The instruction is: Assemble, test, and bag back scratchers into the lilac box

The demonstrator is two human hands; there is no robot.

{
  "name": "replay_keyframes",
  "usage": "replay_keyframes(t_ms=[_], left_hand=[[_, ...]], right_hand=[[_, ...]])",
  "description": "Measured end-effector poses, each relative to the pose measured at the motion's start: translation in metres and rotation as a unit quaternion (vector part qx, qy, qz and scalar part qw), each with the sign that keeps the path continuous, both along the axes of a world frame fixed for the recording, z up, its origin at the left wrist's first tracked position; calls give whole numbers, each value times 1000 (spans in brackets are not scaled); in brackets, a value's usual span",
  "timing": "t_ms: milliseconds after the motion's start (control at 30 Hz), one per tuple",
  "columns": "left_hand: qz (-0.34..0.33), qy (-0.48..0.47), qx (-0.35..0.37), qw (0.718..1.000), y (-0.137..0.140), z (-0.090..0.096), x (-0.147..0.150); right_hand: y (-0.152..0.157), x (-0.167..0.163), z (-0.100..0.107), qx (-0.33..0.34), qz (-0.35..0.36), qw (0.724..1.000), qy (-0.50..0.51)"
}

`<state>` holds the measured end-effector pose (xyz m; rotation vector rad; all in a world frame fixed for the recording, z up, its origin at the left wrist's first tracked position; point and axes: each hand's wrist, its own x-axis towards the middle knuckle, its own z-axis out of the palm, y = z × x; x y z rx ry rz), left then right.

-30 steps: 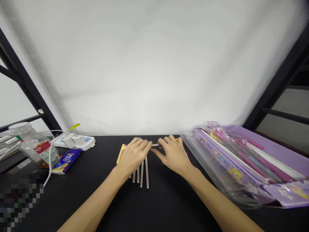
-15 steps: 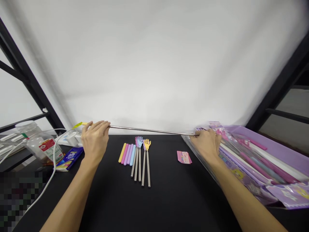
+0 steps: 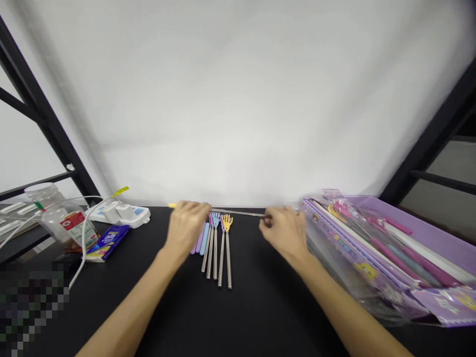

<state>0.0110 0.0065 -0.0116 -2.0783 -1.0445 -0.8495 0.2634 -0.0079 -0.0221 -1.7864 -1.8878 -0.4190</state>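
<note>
My left hand (image 3: 186, 225) grips the yellow-handled end of a telescopic metal back scratcher (image 3: 238, 212), and my right hand (image 3: 284, 230) holds its other end. The thin rod spans between them, just above the black table (image 3: 238, 307). Below it lie several more back scratchers (image 3: 219, 248) side by side, with blue, pink and yellow hand-shaped heads and pastel handles. My left hand partly hides their handles.
A purple tray (image 3: 427, 223) with packaged stationery in clear plastic (image 3: 353, 248) stands at the right. At the left are a white power strip (image 3: 119, 213), a blue packet (image 3: 107, 240), a clear jar (image 3: 55, 218) and a white cable. Black frame bars rise on both sides.
Both hands pulled the scratcher out long a moment ago; now they have come back toward each other and the rod is much shorter. The pink card on the table is hidden now.
</note>
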Motion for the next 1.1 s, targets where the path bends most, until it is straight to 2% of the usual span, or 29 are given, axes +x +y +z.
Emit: replay_keyframes(t_ms=[67,167,333,500,567,633,767,833,933,1100], left_hand=[[-55,58,-57,995,-7,-8,29],[-72,46,-124,989,-11,-14,49],[-139,-3,-225,964,-8,-5,38],[-128,-47,-271,953,-7,6,29],[-105,-68,-263,957,-6,7,23],[-52,-93,-238,965,-2,8,10],[102,-171,-139,970,9,9,-33],[151,-203,-72,965,15,9,-53],[161,-222,-26,961,21,9,-67],[151,-203,-22,967,21,8,-57]], right_hand=[[-7,-21,-4,6,73,997,-16],[-12,-34,-7,23,100,994,-30],[-8,-23,-9,79,140,983,-87],[-3,-25,-9,120,156,973,-122],[0,-24,-8,119,149,974,-126],[6,-15,-7,111,117,980,-114],[21,23,-7,59,-29,997,-36],[28,42,-7,29,-88,996,-5],[33,56,-4,9,-129,991,17],[30,61,0,7,-138,990,40]])
